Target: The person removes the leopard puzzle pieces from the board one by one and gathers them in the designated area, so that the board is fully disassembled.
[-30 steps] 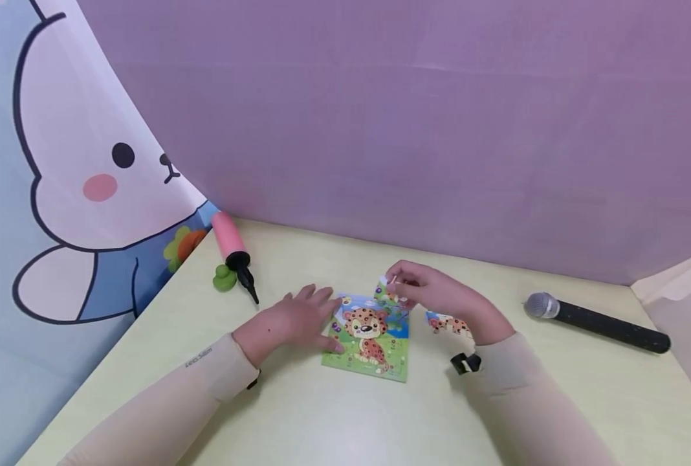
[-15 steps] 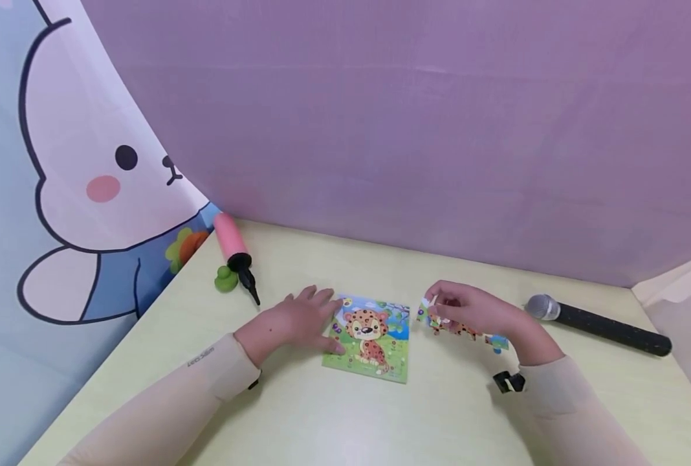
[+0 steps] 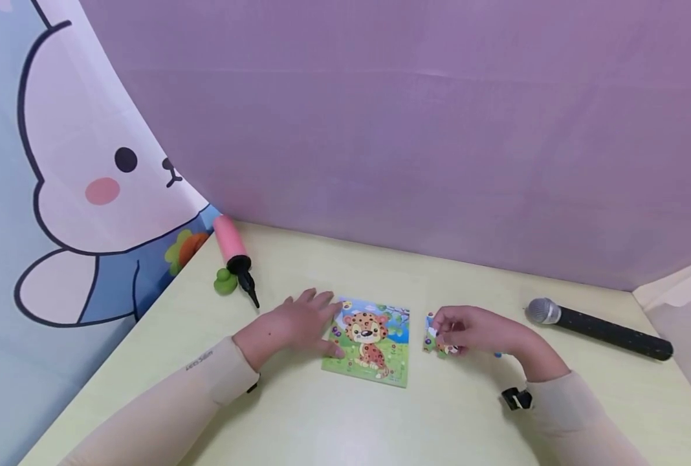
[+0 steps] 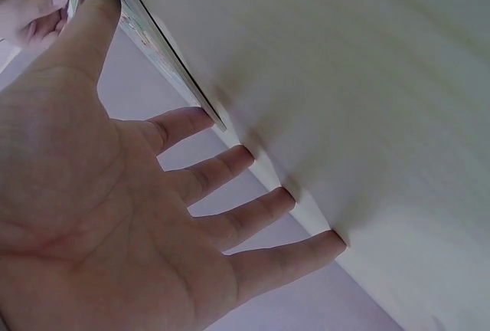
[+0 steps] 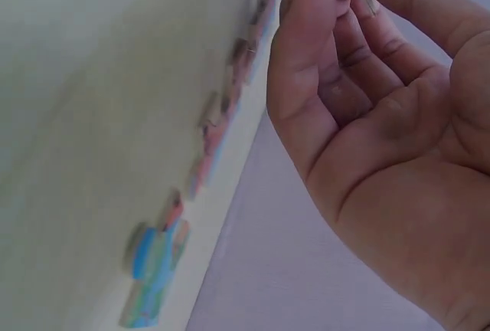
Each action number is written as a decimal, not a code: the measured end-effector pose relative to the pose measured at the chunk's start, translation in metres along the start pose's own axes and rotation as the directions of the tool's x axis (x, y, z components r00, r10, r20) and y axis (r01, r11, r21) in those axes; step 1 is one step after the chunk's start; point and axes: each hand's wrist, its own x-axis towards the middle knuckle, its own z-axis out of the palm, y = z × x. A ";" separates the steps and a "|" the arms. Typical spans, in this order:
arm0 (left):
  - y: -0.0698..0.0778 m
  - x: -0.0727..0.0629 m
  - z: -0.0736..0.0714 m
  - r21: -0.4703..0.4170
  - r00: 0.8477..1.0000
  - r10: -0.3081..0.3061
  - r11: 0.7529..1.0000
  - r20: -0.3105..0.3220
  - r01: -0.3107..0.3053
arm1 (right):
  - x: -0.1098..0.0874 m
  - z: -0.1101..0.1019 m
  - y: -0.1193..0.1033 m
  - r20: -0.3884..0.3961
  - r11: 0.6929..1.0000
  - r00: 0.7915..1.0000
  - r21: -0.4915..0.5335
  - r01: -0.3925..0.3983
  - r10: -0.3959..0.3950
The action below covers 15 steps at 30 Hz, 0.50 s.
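1. The left hand (image 3: 300, 323) is spread, its thumb and index finger at the left side of the leopard jigsaw puzzle (image 3: 374, 343), which lies flat on the pale table (image 3: 345, 421).
2. The left wrist view adds what the head view hides: the palm, the thumb at the edge of the puzzle, the index fingertip by its corner, and the other three fingertips apart from one another, beyond the puzzle, at the tabletop.
3. The right hand (image 3: 476, 336) pinches a jigsaw piece (image 3: 429, 341) between thumb and fingers, just right of the puzzle and apart from it.
4. In the head view that hand covers most of what lies beneath it, leaving only a blue sliver showing behind the fingers. The right wrist view reveals a blurred row of loose pieces (image 5: 218, 132) on the table, with a blue-green piece (image 5: 157, 273) nearest the camera.
5. Only the head view shows the black microphone (image 3: 598, 329) at right, and at left the pink hand pump (image 3: 231, 246) beside a small green toy (image 3: 225, 283).
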 end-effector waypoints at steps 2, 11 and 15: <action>0.000 0.000 0.000 0.000 1.000 -0.003 1.000 0.000 0.003 | 0.000 0.002 0.002 0.005 1.000 1.000 -0.010 0.010 -0.010; -0.002 0.002 0.001 0.014 1.000 -0.002 1.000 -0.006 0.002 | 0.003 0.006 0.001 -0.053 0.991 0.999 -0.134 -0.002 -0.005; -0.001 0.001 0.000 0.017 1.000 -0.003 1.000 -0.004 0.003 | 0.004 0.006 0.003 -0.076 0.986 0.997 -0.164 -0.009 -0.004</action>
